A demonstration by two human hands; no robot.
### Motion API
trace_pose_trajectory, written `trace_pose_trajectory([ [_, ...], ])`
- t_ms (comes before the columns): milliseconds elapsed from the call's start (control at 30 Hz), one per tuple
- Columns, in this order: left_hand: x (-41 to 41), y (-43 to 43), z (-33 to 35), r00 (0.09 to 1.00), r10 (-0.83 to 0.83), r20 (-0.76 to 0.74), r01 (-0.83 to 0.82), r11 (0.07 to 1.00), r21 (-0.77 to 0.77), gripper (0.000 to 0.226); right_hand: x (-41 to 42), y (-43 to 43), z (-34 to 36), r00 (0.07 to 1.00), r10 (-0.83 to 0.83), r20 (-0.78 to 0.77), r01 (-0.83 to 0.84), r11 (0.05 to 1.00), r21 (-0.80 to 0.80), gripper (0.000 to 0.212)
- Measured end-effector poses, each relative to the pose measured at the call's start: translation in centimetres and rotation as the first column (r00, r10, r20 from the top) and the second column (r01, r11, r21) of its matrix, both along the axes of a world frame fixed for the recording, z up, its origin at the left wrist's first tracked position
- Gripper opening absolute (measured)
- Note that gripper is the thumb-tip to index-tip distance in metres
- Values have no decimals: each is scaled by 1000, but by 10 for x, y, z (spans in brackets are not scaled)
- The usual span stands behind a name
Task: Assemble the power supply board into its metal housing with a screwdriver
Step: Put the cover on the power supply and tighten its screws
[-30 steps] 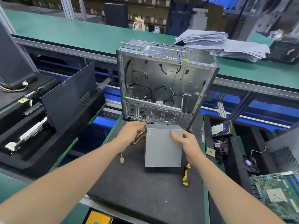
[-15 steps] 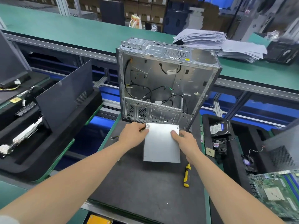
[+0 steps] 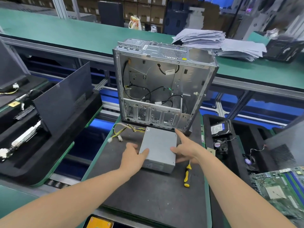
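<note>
The grey power supply [image 3: 158, 147] lies flat on the black mat [image 3: 148, 198], just in front of the open metal housing [image 3: 156, 52], which stands upright. Its yellow and black cables [image 3: 125, 129] trail off to the left on the mat. My left hand [image 3: 133, 157] grips the unit's near left corner, thumb on top. My right hand [image 3: 187, 150] holds its right side, with the thumb on top and the index finger stretched along the edge toward the housing. A yellow-and-black screwdriver [image 3: 187, 176] lies on the mat right of the unit.
A black foam tray with a dark side panel [image 3: 62, 99] stands on the left. The tray on the right holds a hard drive [image 3: 219, 128] and fans [image 3: 220, 143]. A green motherboard [image 3: 283, 191] is at the right edge. A paper stack [image 3: 213, 41] lies behind the housing.
The power supply has come down flat on the mat, slightly nearer to me. Both hands slid from its far corners to its near sides, and the cables now lie spread out on the left.
</note>
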State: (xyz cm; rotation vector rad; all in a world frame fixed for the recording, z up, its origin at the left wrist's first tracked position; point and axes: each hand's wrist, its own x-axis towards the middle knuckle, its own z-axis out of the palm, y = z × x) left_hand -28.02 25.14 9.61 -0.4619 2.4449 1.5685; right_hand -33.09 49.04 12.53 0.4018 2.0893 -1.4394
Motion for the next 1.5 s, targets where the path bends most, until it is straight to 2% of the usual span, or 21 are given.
trace_pose_trajectory([
  [67,11,4,-2,972,86,219,-113,987,112,47,-5,3,4,993,107,-56,-97,984,146,91],
  [167,15,20,5,919,193,344,-301,906,297,40,-11,4,3,996,55,-69,-43,984,172,91],
  [233,14,27,8,910,298,289,-383,871,309,32,-9,2,5,997,51,-58,-38,977,208,85],
  [333,9,23,8,925,361,121,-374,921,113,33,-1,-1,14,987,115,-112,-57,903,425,71],
  [467,0,9,11,882,446,150,-463,880,104,54,16,-17,32,970,234,-57,-158,795,585,71],
  [533,-5,4,13,867,473,156,-490,865,104,59,26,-27,37,959,278,58,-263,792,552,65],
  [600,-9,-4,15,890,442,108,-453,884,112,45,40,-38,40,922,332,201,-384,854,351,54],
  [667,-13,-16,20,932,356,73,-363,920,145,23,50,-44,41,873,411,263,-470,854,223,44],
  [733,-11,-25,23,946,311,87,-321,938,131,16,50,-45,43,881,427,206,-472,826,307,45],
  [800,-7,-27,19,913,358,194,-388,909,150,27,42,-45,43,909,415,35,-362,746,558,48],
  [833,-3,-24,19,876,384,291,-449,869,206,33,36,-46,42,904,415,-101,-243,694,678,43],
  [900,4,-14,27,819,368,441,-537,763,360,25,26,-52,38,843,435,-316,-79,681,728,28],
  [967,2,-9,35,809,389,442,-560,741,372,15,19,-62,31,797,520,-306,-186,695,695,44],
  [1033,1,-11,38,791,440,425,-589,735,335,18,16,-69,22,824,513,-241,-260,720,643,60],
  [1100,1,-12,35,788,479,386,-599,742,302,12,12,-68,18,857,466,-220,-227,724,651,57],
  [1200,5,-13,31,776,552,306,-628,726,281,9,8,-60,23,852,502,-148,-229,612,757,46],
  [1233,5,-12,32,772,556,309,-632,723,278,15,8,-56,24,865,482,-139,-220,614,758,43],
  [1300,0,-10,35,757,510,409,-643,694,326,33,8,-48,21,909,362,-205,-132,719,682,38],
  [1367,-5,-8,45,750,427,504,-639,663,390,28,8,-41,15,953,167,-255,0,837,547,50],
  [1433,-11,-5,53,743,401,536,-638,665,387,23,7,-38,10,988,-14,-154,65,942,329,70],
  [1500,-13,-2,58,736,420,531,-642,682,350,26,6,-44,8,990,-143,0,143,989,32,81],
])
